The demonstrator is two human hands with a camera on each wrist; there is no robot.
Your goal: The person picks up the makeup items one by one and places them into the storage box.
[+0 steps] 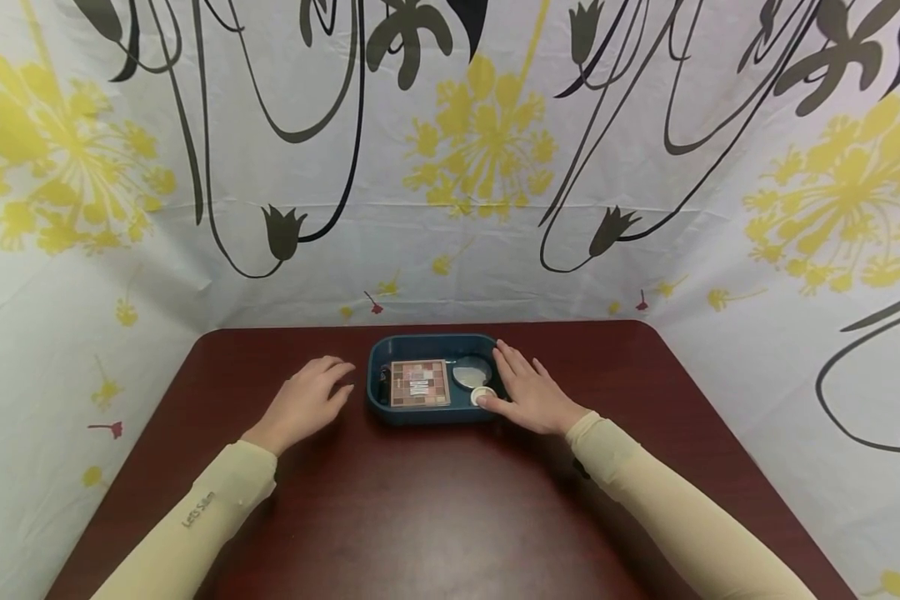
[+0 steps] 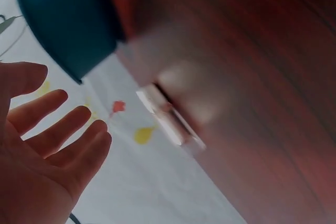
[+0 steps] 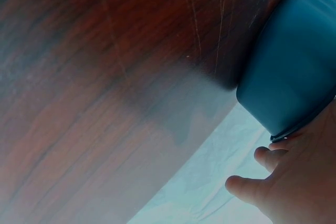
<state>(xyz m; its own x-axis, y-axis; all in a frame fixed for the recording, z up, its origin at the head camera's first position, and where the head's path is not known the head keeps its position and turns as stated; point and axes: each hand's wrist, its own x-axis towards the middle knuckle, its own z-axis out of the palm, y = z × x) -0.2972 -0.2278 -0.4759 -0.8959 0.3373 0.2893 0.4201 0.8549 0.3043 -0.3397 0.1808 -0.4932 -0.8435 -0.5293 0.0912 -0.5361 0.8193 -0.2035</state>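
Observation:
A blue tray (image 1: 431, 417) stands towards the table's far side. Inside it lie a square eyeshadow palette (image 1: 420, 383), a round clear-topped disc (image 1: 471, 373), a small white round item (image 1: 482, 395) and a dark slim item (image 1: 384, 385) along the left wall. My right hand (image 1: 532, 396) rests over the tray's right rim, fingers straight, its thumb overlapping the small white item. My left hand (image 1: 307, 400) is just left of the tray, apart from it, with loosely bent fingers and nothing held. The left wrist view shows that hand (image 2: 58, 145) beside the tray's outer wall (image 2: 73, 19).
A dark red wooden table (image 1: 420, 508) bears the tray. Patterned white cloth (image 1: 450, 275) hangs behind and at both sides. In the left wrist view a blurred pale, thin object (image 2: 170, 119) lies at the table's edge.

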